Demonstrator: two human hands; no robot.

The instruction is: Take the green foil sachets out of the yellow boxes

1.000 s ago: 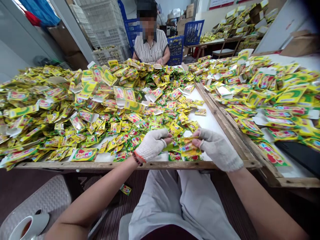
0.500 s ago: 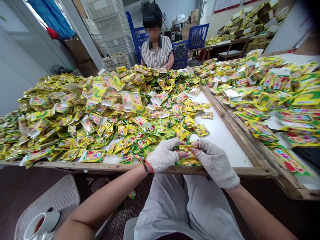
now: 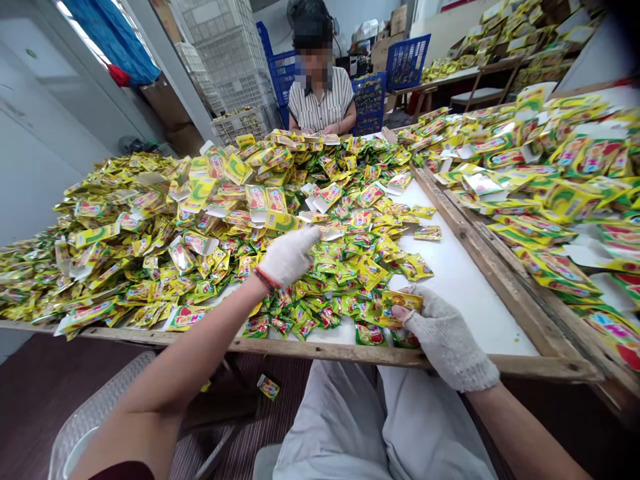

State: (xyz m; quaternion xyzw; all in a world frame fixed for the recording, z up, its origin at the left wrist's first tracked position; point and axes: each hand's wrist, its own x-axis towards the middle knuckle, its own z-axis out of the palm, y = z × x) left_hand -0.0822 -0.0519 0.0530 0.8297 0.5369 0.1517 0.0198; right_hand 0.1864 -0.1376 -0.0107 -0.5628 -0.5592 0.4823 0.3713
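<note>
Both my hands wear white knit gloves with the fingertips bare. My right hand (image 3: 440, 333) is closed on a small stack of yellow and green sachets (image 3: 400, 303), held just above the table's near edge. My left hand (image 3: 290, 255) reaches forward over the heap of loose sachets (image 3: 345, 260), fingers stretched out with nothing in them, close to a flat yellow carton (image 3: 280, 220). The heap covers most of the white table (image 3: 450, 273).
A wooden rim (image 3: 320, 350) runs along the table's near edge, and a wooden rail (image 3: 480, 247) divides it from a second table piled with cartons (image 3: 550, 173). A person in a striped shirt (image 3: 320, 100) sits across. One sachet (image 3: 269, 387) lies on the floor.
My left hand let go of the sachets and reached forward over the heap. My right hand kept the stack and shifted slightly right. The view tilted up a little.
</note>
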